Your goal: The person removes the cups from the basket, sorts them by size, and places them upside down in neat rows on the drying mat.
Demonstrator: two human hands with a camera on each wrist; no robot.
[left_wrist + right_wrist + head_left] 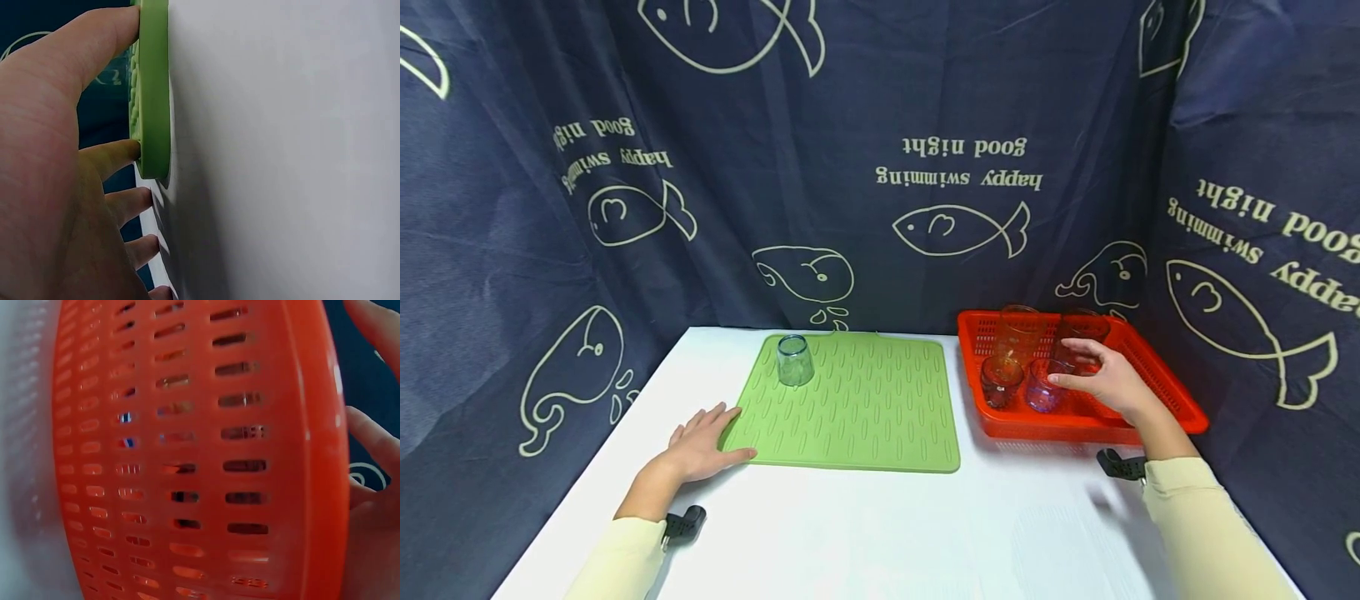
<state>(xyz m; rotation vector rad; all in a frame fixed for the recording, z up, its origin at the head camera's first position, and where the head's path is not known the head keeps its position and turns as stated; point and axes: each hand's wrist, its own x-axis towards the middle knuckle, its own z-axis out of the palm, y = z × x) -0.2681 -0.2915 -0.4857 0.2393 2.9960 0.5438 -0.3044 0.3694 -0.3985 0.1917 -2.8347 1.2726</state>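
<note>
My left hand (696, 446) rests at the near left corner of a green ridged drying mat (865, 417). In the left wrist view its thumb and one finger touch the mat (155, 94), while other fingers reach the white surface. A bluish clear glass (794, 362) stands on the mat's far left part. Over the red basket (1075, 429) hovers my right hand (1108, 379), thumb and fingers apart, close to a purple-tinted glass (1042, 387). Beside that is a dark-tinted glass (1002, 382), with a taller glass (1019, 329) behind. The right wrist view mostly shows the basket's slotted wall (287, 456).
A white table (865, 533) bears the mat and basket. Dark blue curtains (850, 167) with fish drawings hang behind and on both sides, close to the basket's right. Another tall glass (1086, 323) stands at the back of the basket.
</note>
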